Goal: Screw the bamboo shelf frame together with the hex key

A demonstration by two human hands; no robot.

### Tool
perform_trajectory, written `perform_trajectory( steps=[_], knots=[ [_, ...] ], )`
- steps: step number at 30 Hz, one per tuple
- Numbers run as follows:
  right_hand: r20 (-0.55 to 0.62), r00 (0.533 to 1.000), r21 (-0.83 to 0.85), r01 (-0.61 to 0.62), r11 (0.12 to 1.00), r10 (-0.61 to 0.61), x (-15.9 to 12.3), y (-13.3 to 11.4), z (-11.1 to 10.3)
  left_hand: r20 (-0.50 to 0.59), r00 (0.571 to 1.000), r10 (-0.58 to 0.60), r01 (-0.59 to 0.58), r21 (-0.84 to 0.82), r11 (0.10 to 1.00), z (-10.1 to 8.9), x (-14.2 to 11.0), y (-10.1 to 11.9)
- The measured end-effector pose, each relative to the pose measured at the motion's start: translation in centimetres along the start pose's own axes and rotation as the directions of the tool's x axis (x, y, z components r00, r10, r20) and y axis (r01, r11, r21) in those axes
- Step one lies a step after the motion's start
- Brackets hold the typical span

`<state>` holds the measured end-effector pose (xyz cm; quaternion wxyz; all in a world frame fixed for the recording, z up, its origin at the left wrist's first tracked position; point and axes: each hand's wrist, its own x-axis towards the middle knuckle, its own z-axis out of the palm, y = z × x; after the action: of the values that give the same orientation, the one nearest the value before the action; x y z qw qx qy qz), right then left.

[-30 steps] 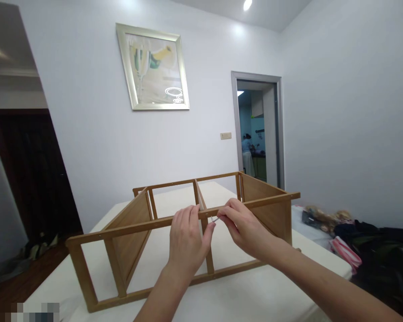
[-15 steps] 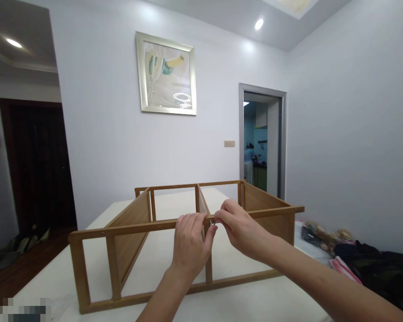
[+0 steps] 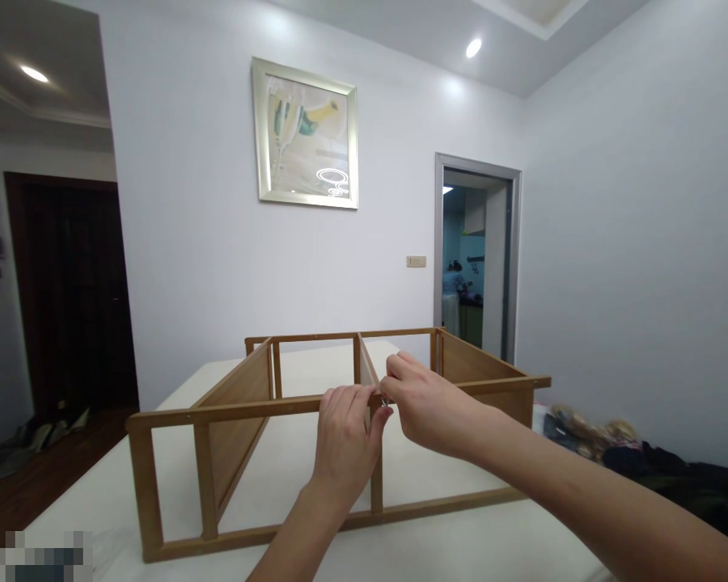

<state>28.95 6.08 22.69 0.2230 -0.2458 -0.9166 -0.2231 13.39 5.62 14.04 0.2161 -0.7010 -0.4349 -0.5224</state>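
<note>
A brown wooden shelf frame (image 3: 255, 406) lies on its side on a white table (image 3: 449, 525). Around its near upper rail, just left of the middle divider, is my left hand (image 3: 347, 428), fingers over the top and thumb at the front. My right hand (image 3: 421, 400) is closed at the joint of rail and divider. Between its fingers and my left thumb shows a small thin silver metal piece (image 3: 384, 402), mostly hidden, its exact kind unclear. The two hands are close together.
Clothes and other soft items (image 3: 661, 469) are heaped at the right. A framed picture (image 3: 306, 133) hangs on the wall behind. Through a doorway (image 3: 478, 259) a person (image 3: 454, 287) stands in another room. A dark door (image 3: 66, 291) is at the left.
My right hand has turned at the wrist and shifted slightly, its fingers now curled more over the metal piece. My left hand keeps its hold on the rail. The view has moved slightly.
</note>
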Motion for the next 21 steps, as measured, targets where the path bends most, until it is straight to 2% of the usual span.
perform_trajectory(
  steps=[8,14,21],
  knots=[
    [0.113,0.980,-0.133,0.177,0.975,-0.163,2.2,-1.1,-1.4,-0.026,1.000,0.017,-0.016,0.029,0.999,0.0,0.1,0.0],
    [0.186,0.980,-0.063,0.081,0.995,-0.068,2.6,-0.7,-2.2,-0.014,1.000,-0.002,0.002,0.006,1.000,-0.2,0.2,0.3],
    [0.240,0.971,0.097,-0.043,0.994,0.018,2.6,-0.3,-3.1,-0.004,1.000,-0.020,0.020,-0.005,1.000,-0.3,0.3,0.4]
  ],
)
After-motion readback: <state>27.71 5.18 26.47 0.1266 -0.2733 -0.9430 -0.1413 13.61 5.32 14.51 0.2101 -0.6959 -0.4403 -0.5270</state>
